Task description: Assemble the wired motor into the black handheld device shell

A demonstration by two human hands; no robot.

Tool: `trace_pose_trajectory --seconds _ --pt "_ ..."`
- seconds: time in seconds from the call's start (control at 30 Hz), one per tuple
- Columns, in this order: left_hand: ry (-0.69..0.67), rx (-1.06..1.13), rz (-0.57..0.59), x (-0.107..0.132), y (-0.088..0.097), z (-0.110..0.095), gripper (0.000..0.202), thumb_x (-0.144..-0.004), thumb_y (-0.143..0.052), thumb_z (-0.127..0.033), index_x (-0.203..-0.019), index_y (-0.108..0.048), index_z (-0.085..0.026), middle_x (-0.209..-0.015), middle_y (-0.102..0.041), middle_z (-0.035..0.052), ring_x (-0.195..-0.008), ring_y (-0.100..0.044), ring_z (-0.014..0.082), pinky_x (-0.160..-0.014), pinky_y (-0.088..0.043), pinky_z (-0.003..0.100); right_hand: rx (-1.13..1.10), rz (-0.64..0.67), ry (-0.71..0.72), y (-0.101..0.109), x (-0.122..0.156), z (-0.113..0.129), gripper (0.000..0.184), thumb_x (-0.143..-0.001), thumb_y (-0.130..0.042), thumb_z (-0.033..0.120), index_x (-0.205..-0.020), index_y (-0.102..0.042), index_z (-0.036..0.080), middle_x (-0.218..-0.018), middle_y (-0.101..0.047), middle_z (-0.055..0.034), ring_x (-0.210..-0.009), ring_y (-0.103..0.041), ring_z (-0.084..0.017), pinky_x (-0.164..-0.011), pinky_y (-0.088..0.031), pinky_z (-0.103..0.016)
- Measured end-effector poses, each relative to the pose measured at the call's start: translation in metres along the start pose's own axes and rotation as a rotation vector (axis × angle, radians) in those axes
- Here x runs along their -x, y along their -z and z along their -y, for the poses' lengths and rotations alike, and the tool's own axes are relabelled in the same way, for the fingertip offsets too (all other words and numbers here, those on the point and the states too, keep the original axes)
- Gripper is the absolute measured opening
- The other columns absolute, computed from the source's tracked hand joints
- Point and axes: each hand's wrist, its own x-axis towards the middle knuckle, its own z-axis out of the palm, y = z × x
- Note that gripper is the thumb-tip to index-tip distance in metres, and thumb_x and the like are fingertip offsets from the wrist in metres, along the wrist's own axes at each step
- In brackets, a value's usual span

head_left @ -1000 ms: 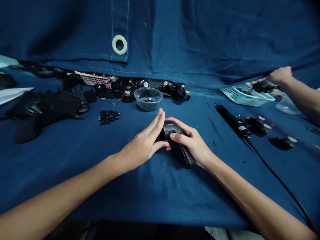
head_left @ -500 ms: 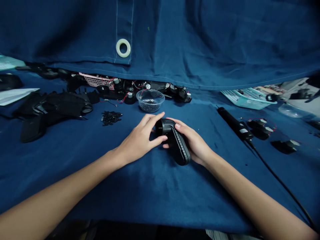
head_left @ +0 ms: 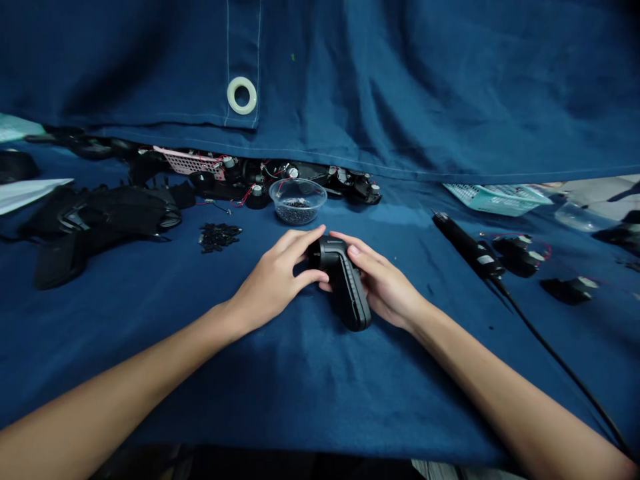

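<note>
Two bare hands: left hand [head_left: 273,283] and right hand [head_left: 383,287], fingers together, clamped on one black plastic handle [head_left: 347,293], lying between them on blue cloth [head_left: 320,380]; one clear bowl [head_left: 297,202] at 12 o'clock.

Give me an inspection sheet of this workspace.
Surface: blue cloth, rumpled.
Job's things: black plastic housing, lying on the cloth.
Clutter: clear bowl of small black parts; loose black parts; black housings; wired black units; teal basket.
Grippers: left hand and right hand grip the housing from either side.
Cables: black cable from an electric screwdriver; red wires.
Surroundings: hanging blue sheet with a white grommet.
</note>
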Motion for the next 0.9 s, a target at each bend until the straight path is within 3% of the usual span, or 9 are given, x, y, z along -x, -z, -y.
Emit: trace_pose_trajectory --seconds 0.17,0.27,0.4,0.5,0.77,0.9 --pt "-0.01 0.034 -0.001 -0.0004 -0.0008 0.0029 0.062 -0.087 -0.068 -0.024 -0.144 -0.048 -0.031 -0.136 -0.055 0.0047 -0.128 -0.055 0.0209 -0.112 -0.05 0.045 0.016 0.03 0.002 -0.001 0.0032 0.0006 0.04 -0.092 -0.064 0.038 -0.131 -0.057 0.033 -0.128 -0.065 -0.0038 -0.096 -0.071 -0.018 -0.095 -0.058 -0.048" --pt "-0.004 0.052 0.007 -0.002 0.0008 0.0012 0.059 -0.087 -0.067 -0.023 -0.143 -0.049 -0.031 -0.138 -0.053 0.0048 -0.13 -0.054 0.0205 -0.11 -0.052 0.043 0.035 -0.018 0.015 0.0001 0.0036 0.0026 0.039 -0.09 -0.066 0.038 -0.129 -0.059 0.032 -0.122 -0.068 -0.0034 -0.094 -0.071 -0.017 -0.091 -0.059 -0.042" --pt "0.028 0.097 -0.017 -0.0044 0.0052 -0.0013 0.058 -0.085 -0.069 -0.022 -0.14 -0.052 -0.029 -0.139 -0.051 0.0047 -0.13 -0.054 0.02 -0.111 -0.052 0.042 0.129 -0.103 0.024 0.0036 0.0033 0.0067 0.044 -0.09 -0.065 0.042 -0.132 -0.058 0.033 -0.101 -0.072 -0.0005 -0.074 -0.068 -0.012 -0.073 -0.058 -0.027" --pt "0.03 0.111 -0.026 -0.0052 0.0054 -0.0014 0.058 -0.085 -0.069 -0.023 -0.14 -0.052 -0.03 -0.138 -0.051 0.0046 -0.13 -0.054 0.021 -0.112 -0.051 0.045 0.167 -0.135 0.043 0.0036 0.0023 0.0071 0.046 -0.088 -0.066 0.044 -0.132 -0.059 0.034 -0.101 -0.072 0.0 -0.071 -0.065 -0.011 -0.063 -0.053 -0.022" --pt "0.034 0.12 -0.022 -0.0028 0.0035 -0.0015 0.056 -0.086 -0.069 -0.024 -0.139 -0.053 -0.029 -0.138 -0.05 0.0042 -0.131 -0.054 0.0202 -0.112 -0.052 0.042 0.181 -0.147 0.052 0.005 0.0009 0.0061 0.045 -0.087 -0.067 0.044 -0.13 -0.062 0.032 -0.094 -0.07 0.0008 -0.066 -0.058 -0.009 -0.057 -0.046 -0.02" --pt "0.045 0.118 -0.049 -0.004 0.0066 -0.0023 0.051 -0.087 -0.067 -0.024 -0.136 -0.053 -0.027 -0.139 -0.049 0.0043 -0.129 -0.055 0.0188 -0.111 -0.052 0.041 0.164 -0.17 0.08 0.0056 0.0025 0.0097 0.043 -0.089 -0.066 0.042 -0.13 -0.06 0.032 -0.103 -0.072 0.0005 -0.078 -0.065 -0.011 -0.07 -0.055 -0.024"
